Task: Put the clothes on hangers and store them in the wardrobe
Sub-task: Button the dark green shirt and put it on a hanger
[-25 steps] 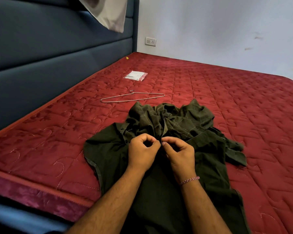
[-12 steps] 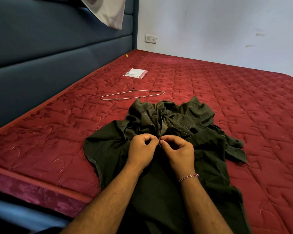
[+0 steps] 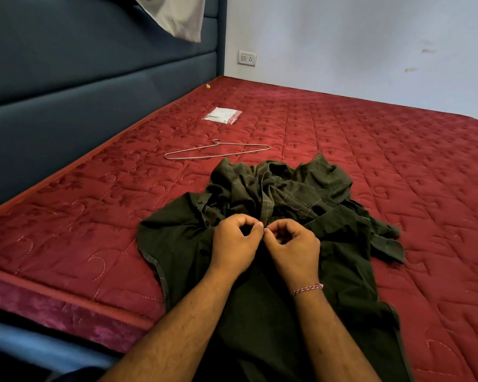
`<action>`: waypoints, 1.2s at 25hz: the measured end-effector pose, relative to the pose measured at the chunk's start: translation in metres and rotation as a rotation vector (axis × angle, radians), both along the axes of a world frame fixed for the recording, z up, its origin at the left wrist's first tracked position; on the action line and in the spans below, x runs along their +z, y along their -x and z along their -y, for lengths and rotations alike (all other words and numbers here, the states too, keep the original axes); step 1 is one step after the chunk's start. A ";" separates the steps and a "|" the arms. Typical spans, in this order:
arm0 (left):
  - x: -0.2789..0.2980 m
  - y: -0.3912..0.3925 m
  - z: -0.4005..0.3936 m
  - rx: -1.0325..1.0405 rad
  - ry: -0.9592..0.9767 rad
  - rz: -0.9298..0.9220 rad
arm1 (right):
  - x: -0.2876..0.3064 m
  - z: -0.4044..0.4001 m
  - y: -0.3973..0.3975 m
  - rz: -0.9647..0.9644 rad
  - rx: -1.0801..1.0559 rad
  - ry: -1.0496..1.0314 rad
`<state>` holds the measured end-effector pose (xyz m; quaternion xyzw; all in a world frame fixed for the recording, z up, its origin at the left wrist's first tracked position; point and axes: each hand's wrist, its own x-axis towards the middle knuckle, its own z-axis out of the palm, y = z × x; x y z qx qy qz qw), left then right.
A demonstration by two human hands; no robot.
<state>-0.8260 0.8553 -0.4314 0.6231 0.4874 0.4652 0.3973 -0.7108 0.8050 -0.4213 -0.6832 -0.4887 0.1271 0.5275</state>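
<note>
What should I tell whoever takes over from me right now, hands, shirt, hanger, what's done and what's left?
Left hand: pinching the front edge of the dark green shirt.
Right hand: pinching the same front edge, fingertips meeting the left's. It looks like work at a button; the button itself cannot be seen.
Shirt: lies on the red mattress, its upper part crumpled in a heap.
Wire hanger: flat on the mattress beyond the shirt, apart from it, untouched.
Done: nothing hung yet.
Left: finish at the front edge, put the shirt on the hanger, take it to the wardrobe, which is out of view.

Home bedrm: red mattress (image 3: 342, 139), padded headboard (image 3: 94, 86), wall socket (image 3: 247, 58).
</note>
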 end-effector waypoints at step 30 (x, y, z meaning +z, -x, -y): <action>0.024 0.054 0.011 0.134 -0.513 0.048 | 0.003 0.027 -0.018 0.368 0.232 0.084</action>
